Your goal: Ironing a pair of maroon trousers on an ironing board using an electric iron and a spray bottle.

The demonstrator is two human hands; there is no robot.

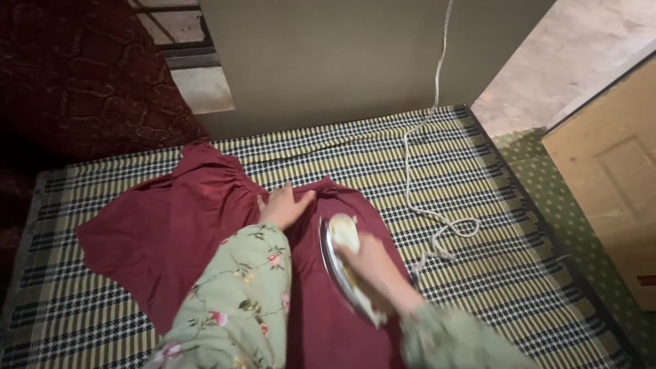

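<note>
Iron (339, 263) gripped; maroon garment (171, 225) beneath.

The scene is lit dimly and warmly — daylight is seen on the pale floor (588, 48) at the upper right. The upper left corner is lost in shadow. The right hand (372, 263) is smeared by motion blur — its sleeve too.
</note>
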